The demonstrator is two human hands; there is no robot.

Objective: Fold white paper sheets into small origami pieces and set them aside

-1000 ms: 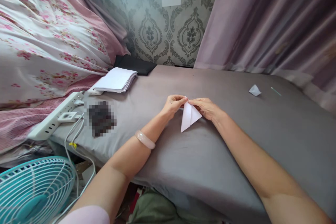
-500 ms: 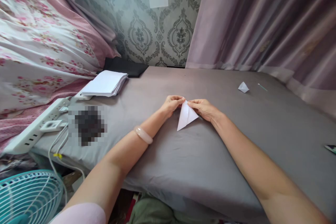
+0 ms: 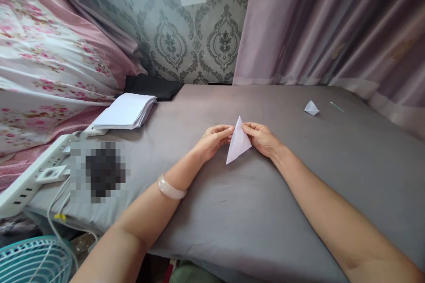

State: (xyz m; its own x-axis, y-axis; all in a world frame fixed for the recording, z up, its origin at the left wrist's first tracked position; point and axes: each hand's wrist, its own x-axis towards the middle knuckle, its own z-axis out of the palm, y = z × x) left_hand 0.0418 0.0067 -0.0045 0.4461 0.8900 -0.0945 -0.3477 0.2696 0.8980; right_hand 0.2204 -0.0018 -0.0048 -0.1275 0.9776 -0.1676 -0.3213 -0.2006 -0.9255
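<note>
Left hand (image 3: 214,141), right hand (image 3: 262,138), both nearly closed, pinch folded white paper (image 3: 239,143) from 2 sides.

I seem to be in a home: patterned wallpaper (image 3: 224,40) lines the far wall, a mauve curtain (image 3: 282,31) hangs at the far right, and flowered cloth (image 3: 36,53) drapes on the left. Near left, I have a household fan (image 3: 36,258) and a power strip (image 3: 29,185).

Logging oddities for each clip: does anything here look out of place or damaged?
A pixelated patch beside the white power strip stands out, hiding whatever lies there. Nothing looks spilled; the held paper shows no visible tear.
</note>
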